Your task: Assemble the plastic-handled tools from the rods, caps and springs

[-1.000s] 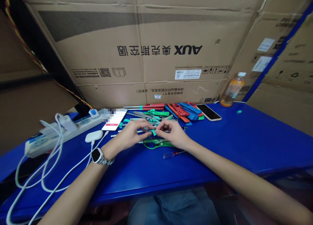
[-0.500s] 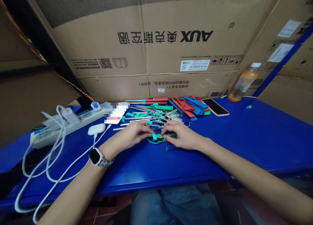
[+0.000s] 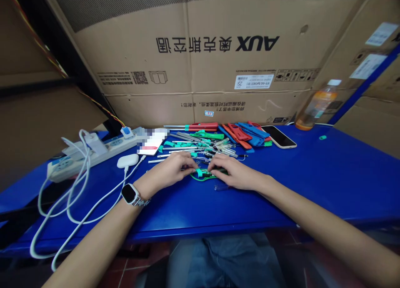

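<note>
My left hand (image 3: pixel 173 170) and my right hand (image 3: pixel 233 172) rest low on the blue table (image 3: pixel 312 179), fingertips meeting over a small teal-handled tool (image 3: pixel 199 172). Both hands pinch it, one at each end. Under it lies a green-handled tool (image 3: pixel 203 177). My left wrist wears a smartwatch (image 3: pixel 130 194). Just beyond the hands is a pile of small screwdrivers and metal shafts (image 3: pixel 200 148). A small clear-handled screwdriver (image 3: pixel 222 187) lies by my right wrist.
Red and blue plastic handles (image 3: pixel 245 134) and a dark phone (image 3: pixel 279 136) lie behind the pile. A white phone (image 3: pixel 152 142), a white charger puck (image 3: pixel 128 160), a power strip (image 3: pixel 90 152) with white cables sit left. A drink bottle (image 3: pixel 315 106) stands right; cardboard boxes (image 3: pixel 200 58) back the table.
My hands have dropped from above the table to rest on it, still holding the teal tool. The view has shifted a little downward and to the left.
</note>
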{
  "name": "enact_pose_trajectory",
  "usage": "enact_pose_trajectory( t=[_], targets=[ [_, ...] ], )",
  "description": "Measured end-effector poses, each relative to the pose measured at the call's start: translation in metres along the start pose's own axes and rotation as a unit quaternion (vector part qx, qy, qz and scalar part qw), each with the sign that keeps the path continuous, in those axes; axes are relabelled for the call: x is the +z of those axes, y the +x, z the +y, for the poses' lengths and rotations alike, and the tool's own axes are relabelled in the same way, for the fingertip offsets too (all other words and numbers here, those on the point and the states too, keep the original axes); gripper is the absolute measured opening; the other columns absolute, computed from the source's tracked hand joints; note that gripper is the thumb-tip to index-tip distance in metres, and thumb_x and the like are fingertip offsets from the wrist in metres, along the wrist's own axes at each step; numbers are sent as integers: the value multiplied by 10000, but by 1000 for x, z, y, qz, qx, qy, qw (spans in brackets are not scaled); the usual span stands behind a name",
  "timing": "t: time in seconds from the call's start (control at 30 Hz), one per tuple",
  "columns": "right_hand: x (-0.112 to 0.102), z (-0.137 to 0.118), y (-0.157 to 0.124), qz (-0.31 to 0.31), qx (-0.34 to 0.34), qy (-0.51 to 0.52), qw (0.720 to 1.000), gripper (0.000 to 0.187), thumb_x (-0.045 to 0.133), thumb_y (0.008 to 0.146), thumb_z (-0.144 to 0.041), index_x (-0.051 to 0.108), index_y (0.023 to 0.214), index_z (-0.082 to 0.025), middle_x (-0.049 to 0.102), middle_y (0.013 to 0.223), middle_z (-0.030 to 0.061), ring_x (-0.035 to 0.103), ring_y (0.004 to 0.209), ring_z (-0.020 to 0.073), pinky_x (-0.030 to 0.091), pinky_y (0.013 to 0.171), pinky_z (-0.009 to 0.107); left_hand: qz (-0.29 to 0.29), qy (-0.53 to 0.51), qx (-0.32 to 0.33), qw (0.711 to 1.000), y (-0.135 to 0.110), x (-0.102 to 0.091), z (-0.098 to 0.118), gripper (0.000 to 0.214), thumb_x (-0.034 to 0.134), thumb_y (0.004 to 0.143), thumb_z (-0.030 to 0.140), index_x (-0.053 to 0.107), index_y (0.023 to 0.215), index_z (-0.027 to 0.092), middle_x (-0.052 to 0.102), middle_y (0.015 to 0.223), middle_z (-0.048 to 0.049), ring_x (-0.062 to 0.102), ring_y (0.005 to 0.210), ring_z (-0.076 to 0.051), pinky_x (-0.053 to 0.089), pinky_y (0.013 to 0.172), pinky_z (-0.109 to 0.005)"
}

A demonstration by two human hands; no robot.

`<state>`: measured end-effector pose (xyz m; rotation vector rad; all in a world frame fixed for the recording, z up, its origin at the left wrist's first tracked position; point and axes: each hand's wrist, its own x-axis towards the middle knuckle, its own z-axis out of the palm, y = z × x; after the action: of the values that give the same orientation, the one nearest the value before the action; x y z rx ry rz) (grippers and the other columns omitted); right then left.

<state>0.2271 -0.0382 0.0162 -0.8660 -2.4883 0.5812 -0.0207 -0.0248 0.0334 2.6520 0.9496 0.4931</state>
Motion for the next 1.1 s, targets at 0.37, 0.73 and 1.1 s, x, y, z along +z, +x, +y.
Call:
enact_pose_trajectory(
  t=[0.37,0.73,1.1],
  targets=[
    [-3,-3,2,-5,5,9,1000,137,511,950,-169,635,1008,-182,600,1006,65,558,983,193,451,889,337,0,17,23,1000,-1,0,-1,172,573,919,150,741,953,167,631,862,-57,592,808,-184,458,750,-298],
    [-1,0,2,-3,-6,3,1000,140,506,953,-175,637,1002,-187,605,995,65,555,956,192,452,861,338,-3,-20,7,1000,2,2,6,166,578,906,153,743,923,166,647,852,-54,591,798,-175,455,751,-294],
    [10,-11,3,103,6,-123,987,87,579,908,-224,635,959,-183,583,969,70,534,947,212,433,848,360,15,-123,-58,991,2,10,6,67,604,857,174,628,917,158,614,722,7,558,623,-116,445,607,-226]
  ],
)
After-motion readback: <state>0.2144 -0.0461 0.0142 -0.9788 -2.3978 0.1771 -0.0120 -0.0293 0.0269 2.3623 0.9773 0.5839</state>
